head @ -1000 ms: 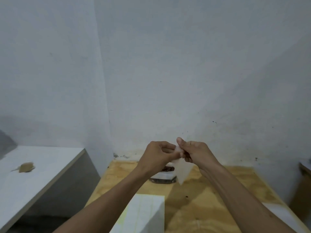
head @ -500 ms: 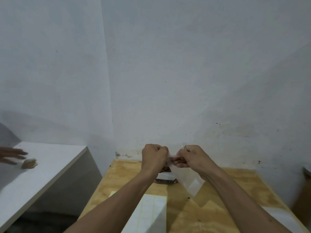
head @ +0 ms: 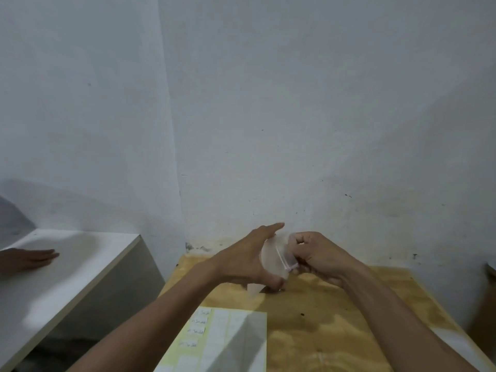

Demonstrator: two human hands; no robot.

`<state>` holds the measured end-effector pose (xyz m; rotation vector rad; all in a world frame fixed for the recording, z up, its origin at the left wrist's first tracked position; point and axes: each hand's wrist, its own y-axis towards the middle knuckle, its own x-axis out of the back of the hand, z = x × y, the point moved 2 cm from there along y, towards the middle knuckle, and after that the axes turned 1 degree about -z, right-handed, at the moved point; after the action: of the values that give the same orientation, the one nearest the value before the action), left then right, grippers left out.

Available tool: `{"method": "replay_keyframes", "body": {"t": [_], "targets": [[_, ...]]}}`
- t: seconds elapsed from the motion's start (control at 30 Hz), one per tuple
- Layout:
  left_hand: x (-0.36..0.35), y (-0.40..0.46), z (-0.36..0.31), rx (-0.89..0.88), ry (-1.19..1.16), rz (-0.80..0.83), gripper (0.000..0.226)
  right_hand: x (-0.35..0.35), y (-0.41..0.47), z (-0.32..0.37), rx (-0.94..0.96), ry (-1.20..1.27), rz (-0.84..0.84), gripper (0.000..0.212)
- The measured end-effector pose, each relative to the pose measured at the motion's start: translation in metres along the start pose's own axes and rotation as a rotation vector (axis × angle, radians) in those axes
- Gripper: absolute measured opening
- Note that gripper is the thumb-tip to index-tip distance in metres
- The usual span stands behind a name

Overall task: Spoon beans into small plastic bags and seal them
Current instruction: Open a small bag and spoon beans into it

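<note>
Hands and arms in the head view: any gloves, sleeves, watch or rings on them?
None visible. The left hand and right hand are bare, and both forearms are uncovered as far as the frame shows: no gloves, sleeves, watch, bracelets or rings, though some fingers are hidden.

Head view, forward-down over table (head: 322, 331)

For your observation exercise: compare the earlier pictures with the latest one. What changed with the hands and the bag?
The left hand opened from a pinch, fingers now straight against the small clear plastic bag. The right hand keeps its grip on the bag's edge. The plywood table is unchanged.
</note>
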<state>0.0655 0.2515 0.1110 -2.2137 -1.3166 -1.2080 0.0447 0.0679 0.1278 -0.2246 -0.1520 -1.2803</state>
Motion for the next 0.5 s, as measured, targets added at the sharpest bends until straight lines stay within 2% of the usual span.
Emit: {"method": "replay_keyframes", "body": {"t": [0.1, 0.2, 0.27, 0.33, 0.4, 0.47, 0.5], "targets": [[-0.004, 0.004, 0.003, -0.039, 0.126, -0.036, 0.099, 0.009, 0.0, -0.003, 0.011, -0.153, -0.08, 0.037], [-0.006, 0.007, 0.008, -0.063, 0.236, -0.095, 0.089, 0.018, 0.0, -0.011, 0.014, -0.298, -0.219, 0.025], [-0.009, 0.009, 0.01, -0.071, 0.306, -0.122, 0.088, 0.018, -0.003, -0.01, 0.095, -0.465, -0.362, 0.016], [-0.013, 0.011, 0.011, -0.08, 0.368, -0.159, 0.09, 0.017, -0.009, -0.006, 0.248, -0.544, -0.497, 0.017], [-0.017, 0.012, 0.011, -0.082, 0.36, -0.195, 0.093, 0.017, -0.011, -0.003, 0.327, -0.53, -0.442, 0.018], [-0.023, 0.014, 0.007, -0.107, 0.32, -0.195, 0.094, 0.016, -0.012, -0.002, 0.272, -0.52, -0.272, 0.028], [-0.026, 0.014, 0.005, -0.117, 0.296, -0.186, 0.094, 0.015, -0.012, -0.003, 0.24, -0.496, -0.204, 0.026]]}}
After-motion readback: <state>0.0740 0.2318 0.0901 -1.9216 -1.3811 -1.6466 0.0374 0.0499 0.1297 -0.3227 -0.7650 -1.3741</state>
